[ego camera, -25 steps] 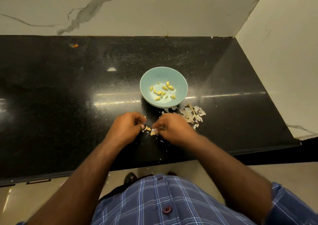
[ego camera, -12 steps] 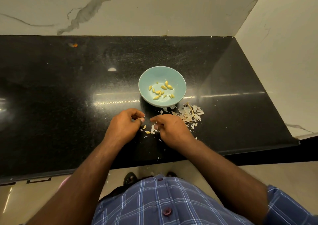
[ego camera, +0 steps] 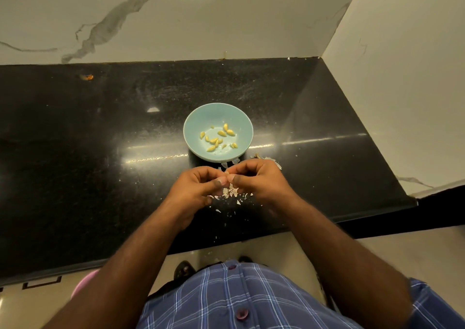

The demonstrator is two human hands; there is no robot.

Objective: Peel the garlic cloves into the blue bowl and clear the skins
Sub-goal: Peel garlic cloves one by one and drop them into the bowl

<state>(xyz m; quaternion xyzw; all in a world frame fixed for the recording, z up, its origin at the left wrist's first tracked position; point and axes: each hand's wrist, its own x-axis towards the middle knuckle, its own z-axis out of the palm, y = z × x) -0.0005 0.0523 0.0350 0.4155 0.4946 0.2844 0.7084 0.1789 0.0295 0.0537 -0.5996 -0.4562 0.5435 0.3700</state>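
You stood at a polished black granite countertop (ego camera: 100, 177) that met white marble-veined walls (ego camera: 226, 21) along its far edge and right edge. A small orange mark (ego camera: 88, 77) lay near the far left corner. Beige floor (ego camera: 30, 301) showed below the near edge. You wore a blue plaid shirt (ego camera: 239, 301).

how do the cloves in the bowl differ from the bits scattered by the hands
The peeled cloves are yellow and plump; the skins are pale, thin and flaky. The cloves lie inside the blue bowl; the skins lie loose on the black counter, below the left hand and right hand. Both are small garlic pieces.
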